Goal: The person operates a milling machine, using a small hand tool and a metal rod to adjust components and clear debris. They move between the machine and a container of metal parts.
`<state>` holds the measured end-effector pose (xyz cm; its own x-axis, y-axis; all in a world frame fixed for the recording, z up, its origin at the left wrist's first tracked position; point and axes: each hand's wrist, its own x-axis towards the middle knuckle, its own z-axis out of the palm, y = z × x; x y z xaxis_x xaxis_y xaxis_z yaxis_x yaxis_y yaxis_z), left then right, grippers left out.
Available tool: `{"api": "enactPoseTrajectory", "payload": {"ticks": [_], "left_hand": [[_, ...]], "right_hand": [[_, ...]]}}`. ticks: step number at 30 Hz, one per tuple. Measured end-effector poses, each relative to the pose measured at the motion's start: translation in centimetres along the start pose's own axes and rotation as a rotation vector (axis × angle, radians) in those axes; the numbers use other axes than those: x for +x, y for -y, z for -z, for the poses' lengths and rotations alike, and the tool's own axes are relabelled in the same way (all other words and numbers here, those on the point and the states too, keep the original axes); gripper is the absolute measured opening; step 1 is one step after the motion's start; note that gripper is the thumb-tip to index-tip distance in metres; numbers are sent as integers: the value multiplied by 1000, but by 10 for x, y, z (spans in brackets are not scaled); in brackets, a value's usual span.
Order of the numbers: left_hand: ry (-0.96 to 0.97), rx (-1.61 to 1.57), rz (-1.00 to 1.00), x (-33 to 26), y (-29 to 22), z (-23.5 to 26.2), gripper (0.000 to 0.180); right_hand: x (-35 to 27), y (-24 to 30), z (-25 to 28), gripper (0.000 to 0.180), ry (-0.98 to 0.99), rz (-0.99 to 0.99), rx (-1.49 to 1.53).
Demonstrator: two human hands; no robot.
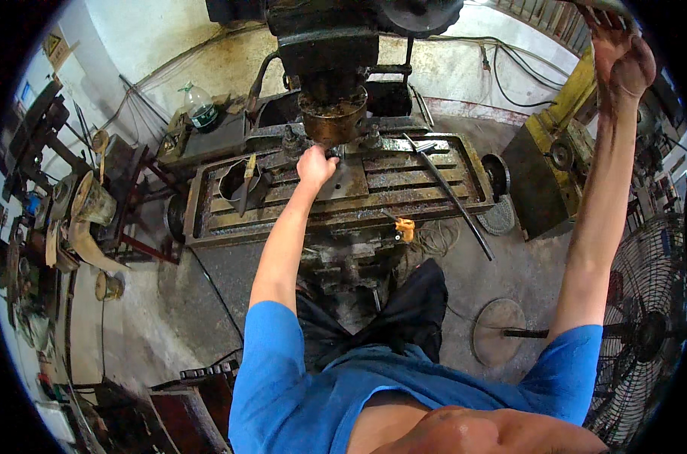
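My left hand is closed just below the rusty round spindle head of a milling machine. What its fingers hold is hidden from me; a flat metal plate lies beside and under it on the slotted machine table. High at the upper right, my right hand is raised with its fingers curled near the picture's rim. A dark bar-like part shows by those fingers, but the hand's grip is too cut off and dim to name. Clamping bolts stand left of the spindle.
A round metal tin with a brush sits on the table's left. Across its right side lies a long steel bar, overhanging the front edge. An orange-yellow tool hangs at the front. A fan stands at right, a plastic bottle behind left.
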<state>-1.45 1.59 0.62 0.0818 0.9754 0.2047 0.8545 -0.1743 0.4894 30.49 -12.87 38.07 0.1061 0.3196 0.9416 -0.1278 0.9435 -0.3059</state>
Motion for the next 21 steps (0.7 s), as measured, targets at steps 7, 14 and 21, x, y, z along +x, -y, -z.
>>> {"api": "enactPoseTrajectory", "payload": {"ticks": [7, 14, 21], "left_hand": [[-9, -12, 48, 1, -1, -7, 36], [-143, -63, -5, 6, 13, -25, 35], [-99, -26, 28, 6, 4, -16, 34]], "right_hand": [[-136, 17, 28, 29, 20, 140, -388], [-111, 26, 12, 19, 31, 91, -563], [-152, 15, 16, 15, -14, 78, -523]]}}
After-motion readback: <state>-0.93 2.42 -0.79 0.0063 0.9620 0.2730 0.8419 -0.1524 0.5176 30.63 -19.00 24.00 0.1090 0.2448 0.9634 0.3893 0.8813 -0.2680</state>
